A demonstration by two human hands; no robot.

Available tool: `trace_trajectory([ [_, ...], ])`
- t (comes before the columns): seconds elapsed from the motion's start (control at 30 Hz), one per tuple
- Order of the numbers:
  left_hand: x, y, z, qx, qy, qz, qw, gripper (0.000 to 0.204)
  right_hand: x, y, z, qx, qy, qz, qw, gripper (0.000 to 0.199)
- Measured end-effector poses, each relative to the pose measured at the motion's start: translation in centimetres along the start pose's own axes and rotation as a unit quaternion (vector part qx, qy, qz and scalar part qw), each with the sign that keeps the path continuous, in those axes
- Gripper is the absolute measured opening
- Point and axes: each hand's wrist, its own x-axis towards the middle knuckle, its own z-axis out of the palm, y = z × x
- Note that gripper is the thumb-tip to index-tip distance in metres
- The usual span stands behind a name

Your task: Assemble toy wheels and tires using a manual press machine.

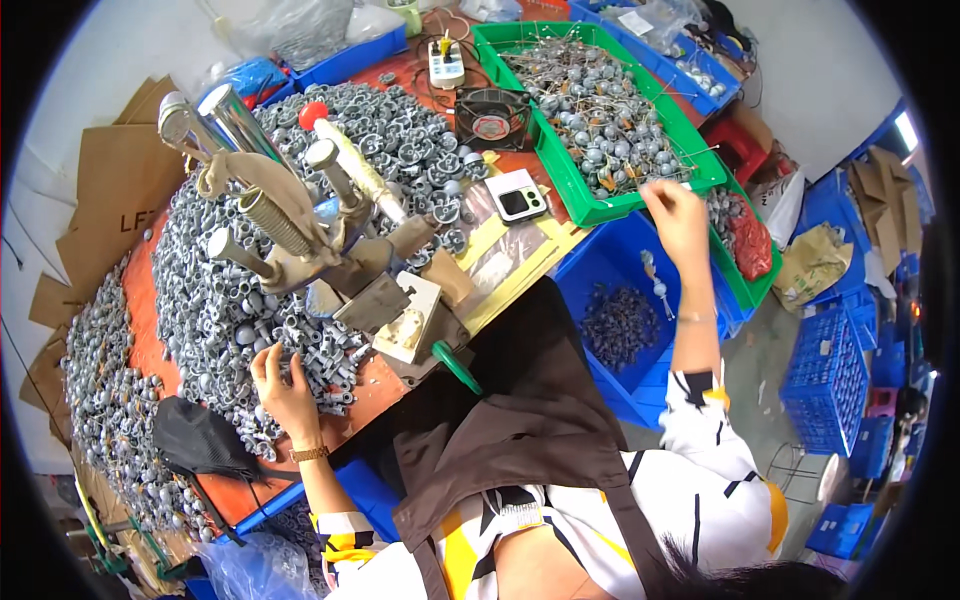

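Note:
My left hand (287, 395) hovers at the near edge of a heap of small grey plastic parts (220, 320), its fingers curved and apart, with nothing visible in them. My right hand (678, 222) is at the near rim of a green tray (597, 210). Its fingertips are pinched together, and whatever may be between them is hidden. The tray holds grey balls on thin wires (600, 130). Below that hand, apart from its fingers, a pale beaded piece (656, 285) shows against a blue bin (640, 385). A hand press (340, 240) stands between my hands, its green handle (457, 367) pointing toward me.
A small fan (493, 118), a white device with a dark screen (517, 197) and a power strip (446, 65) sit beyond the press. Dark small parts (618, 325) lie in the blue bin. A black cloth bag (203, 438) rests left of my left hand.

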Motion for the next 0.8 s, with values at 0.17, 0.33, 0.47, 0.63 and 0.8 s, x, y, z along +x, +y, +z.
trace_trajectory([
  [0.17,0.4,1.9,-0.5,0.005,0.029,0.047,0.998,0.033,10.1,6.7,9.0,-0.041,0.023,-0.037,0.998,0.035],
  [0.33,-3.0,3.2,-2.1,-0.268,-0.035,-0.105,0.957,0.035,15.9,2.7,9.6,0.392,-0.102,0.097,0.909,0.024],
  [0.47,-5.1,7.5,-0.2,-0.355,-0.167,-0.099,0.914,0.037,17.6,-1.4,3.1,0.564,0.028,0.038,0.825,0.038],
  [0.63,-3.9,11.4,3.4,-0.227,-0.137,0.09,0.96,0.034,13.5,-2.7,-0.2,0.568,0.105,-0.07,0.813,0.04],
  [0.8,-3.2,11.8,4.2,-0.153,-0.141,0.075,0.975,0.025,0.5,-5.3,0.7,0.561,-0.117,0.02,0.819,0.032],
])
